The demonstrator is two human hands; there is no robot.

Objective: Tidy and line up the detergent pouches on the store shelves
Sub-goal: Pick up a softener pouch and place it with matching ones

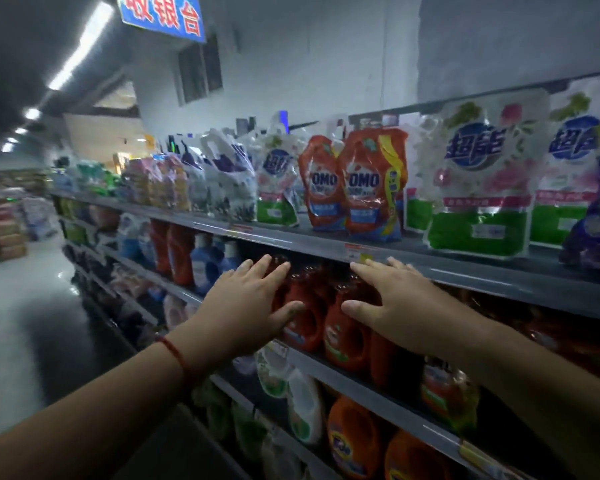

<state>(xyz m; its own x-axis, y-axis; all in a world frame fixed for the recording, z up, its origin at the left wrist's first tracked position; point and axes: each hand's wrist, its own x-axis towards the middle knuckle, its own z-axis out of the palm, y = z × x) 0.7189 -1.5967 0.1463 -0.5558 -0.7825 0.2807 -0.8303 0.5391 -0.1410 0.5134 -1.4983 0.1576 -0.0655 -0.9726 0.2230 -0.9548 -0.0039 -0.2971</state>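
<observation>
Two red OMO detergent pouches [371, 185] stand side by side on the top shelf [465, 271], the left one [321, 183] leaning a little. White and green floral pouches flank them: a small one [278, 181] to the left, a large one [482, 174] to the right. My left hand [253, 299] and my right hand [392, 299] are stretched out below the shelf edge, fingers straight, holding nothing. Both hover in front of the red bottles one shelf down.
Red detergent bottles [343, 327] fill the second shelf behind my hands. Orange bottles [354, 441] and white-green bottles sit lower. More pouches [222, 178] run leftward along the top shelf. The aisle floor [25, 323] opens to the left, with stacked goods [0, 230] beyond.
</observation>
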